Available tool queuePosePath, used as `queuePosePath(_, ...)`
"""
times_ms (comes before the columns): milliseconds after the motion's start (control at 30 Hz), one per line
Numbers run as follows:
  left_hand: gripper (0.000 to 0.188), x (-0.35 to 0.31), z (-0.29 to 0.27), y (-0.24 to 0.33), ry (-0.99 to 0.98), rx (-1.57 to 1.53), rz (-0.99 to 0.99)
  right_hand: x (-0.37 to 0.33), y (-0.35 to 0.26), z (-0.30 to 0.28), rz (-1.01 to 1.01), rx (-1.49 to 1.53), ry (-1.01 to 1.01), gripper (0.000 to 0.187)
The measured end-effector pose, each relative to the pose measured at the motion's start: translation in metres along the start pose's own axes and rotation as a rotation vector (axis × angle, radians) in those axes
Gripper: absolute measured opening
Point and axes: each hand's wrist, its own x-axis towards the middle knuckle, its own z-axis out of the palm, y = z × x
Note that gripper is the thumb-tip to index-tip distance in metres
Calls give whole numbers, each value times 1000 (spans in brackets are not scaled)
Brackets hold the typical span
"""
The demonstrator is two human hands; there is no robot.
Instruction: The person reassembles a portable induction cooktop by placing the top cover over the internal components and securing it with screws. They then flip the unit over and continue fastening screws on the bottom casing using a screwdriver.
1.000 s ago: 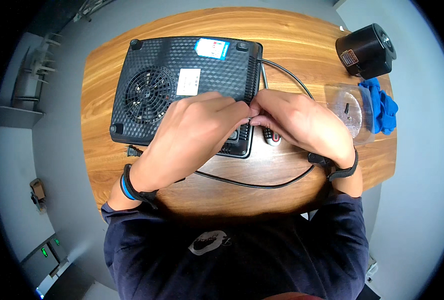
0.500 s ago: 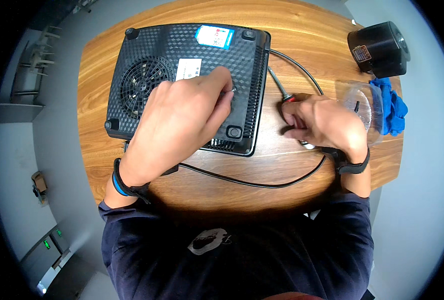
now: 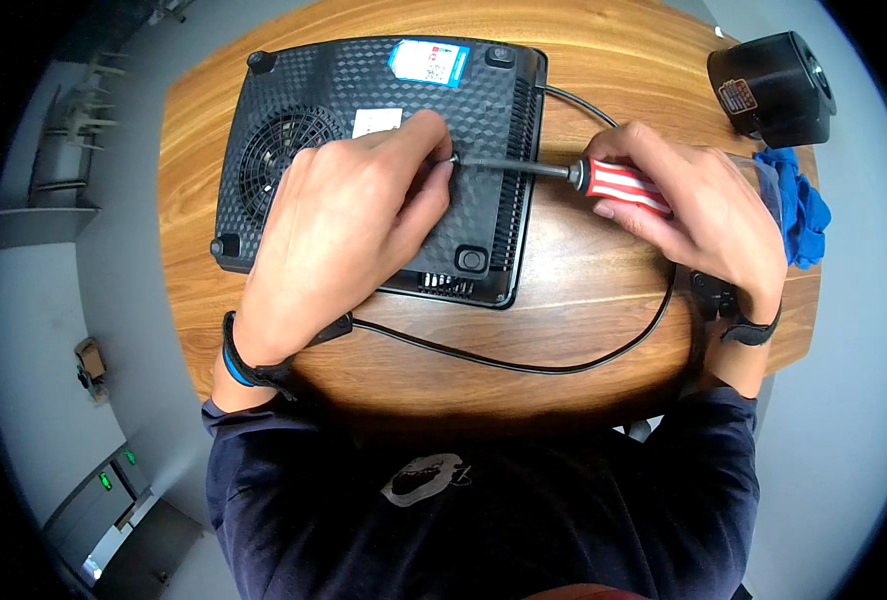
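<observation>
A black induction cooker [image 3: 364, 80] lies upside down, its textured underside with a round fan grille [image 3: 284, 150] facing up. Above that underside my left hand [image 3: 349, 195] is closed, thumb and forefinger pinching a small screw [image 3: 454, 160], mostly hidden by the fingertips. My right hand [image 3: 704, 200] wraps round the red-and-white striped handle of a screwdriver [image 3: 629, 185]. The shaft points left across the cooker's vented edge, and its tip meets the screw at my left fingertips. Whether the screw touches the cooker I cannot tell.
A black power cord [image 3: 484, 362] loops over the wooden table [image 3: 444, 395], its plug [image 3: 712, 295] below my right hand. At the right stand a black cylindrical container [image 3: 769, 90] and a blue cloth [image 3: 806, 210]. A clear plastic piece is partly hidden behind my right hand.
My right hand has raised the screwdriver off the table and turned it so that its tip reaches my left fingertips. My left hand keeps its pinch, nearly in place.
</observation>
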Motion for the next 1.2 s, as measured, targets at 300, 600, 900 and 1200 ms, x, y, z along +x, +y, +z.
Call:
queuePosePath(300,11,0,-1,0,-13,-2,13,1,-2,-1,-89,-59,84,40)
queuePosePath(600,13,0,0,2,-28,-11,1,1,-3,-3,-103,-106,71,40)
queuePosePath(900,13,1,0,0,-22,-23,20,1,0,-1,-102,-113,85,39)
queuePosePath(1200,9,2,0,0,-28,-26,46,2,-1,1,-127,-99,111,39)
